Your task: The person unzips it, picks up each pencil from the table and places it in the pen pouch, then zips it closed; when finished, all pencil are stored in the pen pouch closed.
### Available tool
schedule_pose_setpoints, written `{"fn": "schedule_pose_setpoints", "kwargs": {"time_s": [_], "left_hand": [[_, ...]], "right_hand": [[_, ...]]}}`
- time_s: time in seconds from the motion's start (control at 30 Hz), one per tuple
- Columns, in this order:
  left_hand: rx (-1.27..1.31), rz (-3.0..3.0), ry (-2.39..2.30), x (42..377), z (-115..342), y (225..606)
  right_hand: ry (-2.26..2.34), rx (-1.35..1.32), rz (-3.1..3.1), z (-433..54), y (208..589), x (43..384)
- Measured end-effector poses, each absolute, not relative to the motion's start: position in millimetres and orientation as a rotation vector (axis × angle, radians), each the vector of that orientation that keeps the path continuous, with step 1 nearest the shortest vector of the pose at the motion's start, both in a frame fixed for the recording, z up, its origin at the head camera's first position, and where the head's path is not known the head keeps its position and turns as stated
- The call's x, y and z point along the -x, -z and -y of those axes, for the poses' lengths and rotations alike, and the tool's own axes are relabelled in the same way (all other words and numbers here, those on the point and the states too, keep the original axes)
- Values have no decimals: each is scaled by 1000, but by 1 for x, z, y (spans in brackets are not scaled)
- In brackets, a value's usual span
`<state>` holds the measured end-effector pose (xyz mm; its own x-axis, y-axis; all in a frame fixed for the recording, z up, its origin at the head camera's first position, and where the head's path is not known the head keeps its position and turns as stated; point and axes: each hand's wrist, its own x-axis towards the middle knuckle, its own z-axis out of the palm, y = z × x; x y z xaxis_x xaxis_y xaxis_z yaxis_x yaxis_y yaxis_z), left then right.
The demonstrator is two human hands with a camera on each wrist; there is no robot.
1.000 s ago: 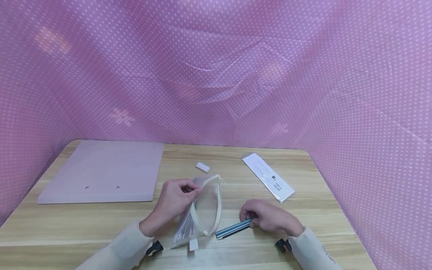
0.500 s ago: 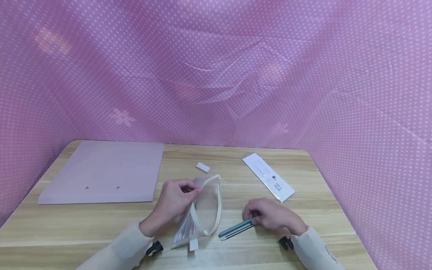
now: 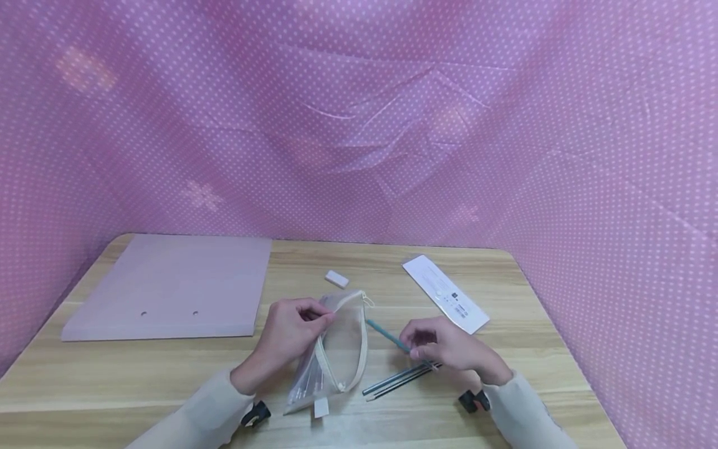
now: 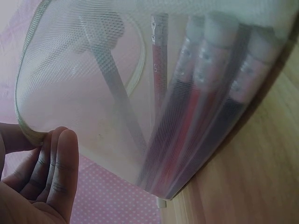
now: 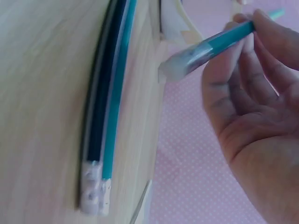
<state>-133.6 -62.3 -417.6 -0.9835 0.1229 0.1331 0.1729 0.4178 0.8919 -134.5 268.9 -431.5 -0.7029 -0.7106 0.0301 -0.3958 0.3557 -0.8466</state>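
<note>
A translucent mesh zip pouch (image 3: 307,383) stands with its mouth spread on the wooden table. My left hand (image 3: 293,335) pinches the upper rim of its opening between thumb and fingers. Through the mesh, several pencils (image 4: 198,93) with eraser tips show inside, red and dark ones among them. Just right of the pouch, my right hand (image 3: 443,345) pinches a teal pencil (image 3: 387,335), one end pointing at the opening. Its white eraser end (image 5: 176,67) shows in the right wrist view. Below that hand, a few dark and teal pencils (image 3: 394,381) lie side by side on the table.
A small white eraser-like block (image 3: 336,279) lies behind the pouch. A flat white packet (image 3: 445,294) with a barcode lies at the back right. At the left is a large pale pink folder (image 3: 174,280) with two holes. Pink dotted cloth (image 3: 359,125) surrounds the table.
My right hand has left the other pencils on the table and lifted one teal pencil off them, turning it toward the pouch. The left hand and pouch have stayed in place.
</note>
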Motion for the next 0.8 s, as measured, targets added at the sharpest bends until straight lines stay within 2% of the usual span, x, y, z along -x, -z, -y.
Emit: {"fn": "schedule_pose_setpoints", "kwargs": {"time_s": [0.23, 0.47, 0.8], "left_hand": [[280, 2595, 1622, 134, 63, 418], [255, 2603, 1635, 134, 63, 418], [245, 2594, 1641, 133, 63, 416]], "right_hand": [[1389, 870, -2220, -255, 429, 139], [1371, 579, -2153, -234, 433, 141], [1647, 376, -1939, -209, 438, 139]]}}
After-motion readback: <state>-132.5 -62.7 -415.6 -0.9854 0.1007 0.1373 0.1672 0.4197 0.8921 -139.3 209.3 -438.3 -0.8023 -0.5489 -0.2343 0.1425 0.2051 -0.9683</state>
